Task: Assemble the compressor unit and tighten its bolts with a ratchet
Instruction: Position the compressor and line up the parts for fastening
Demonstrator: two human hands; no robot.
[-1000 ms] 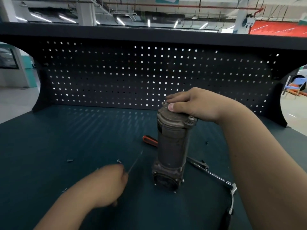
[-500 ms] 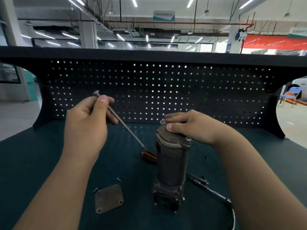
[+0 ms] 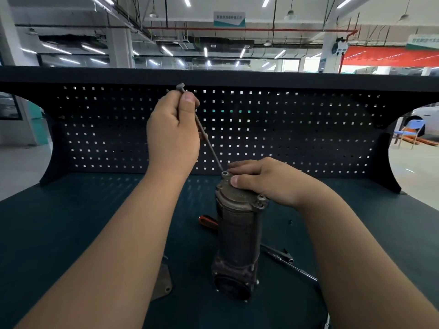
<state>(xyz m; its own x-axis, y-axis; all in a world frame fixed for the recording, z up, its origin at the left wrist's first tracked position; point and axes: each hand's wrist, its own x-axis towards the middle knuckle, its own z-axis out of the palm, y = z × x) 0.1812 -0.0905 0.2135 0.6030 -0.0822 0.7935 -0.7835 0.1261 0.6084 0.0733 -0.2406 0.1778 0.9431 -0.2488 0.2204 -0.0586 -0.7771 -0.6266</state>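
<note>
Brown, tarnished metal formed the compressor unit, which stood upright on the dark green bench, slightly right of centre, in front of the black pegboard. Over its top cap lay the right hand, fingers curled across the cap and thumb pressed against the near edge, holding the unit. Above and to the left of the unit, the left hand pinched the upper part of a long bolt between thumb and fingers. The bolt was tilted, head uppermost beyond the thumb, with its lower tip at an open hole in an ear of the cap, just beside the right fingertips; whether the tip had entered the hole could not be told. To the right of the unit's base a ratchet lay on the bench, partly hidden by the right forearm. An orange-and-black screwdriver handle showed behind the unit on its left. A flat metal cover plate lay left of the base, partly under the left forearm.
</note>
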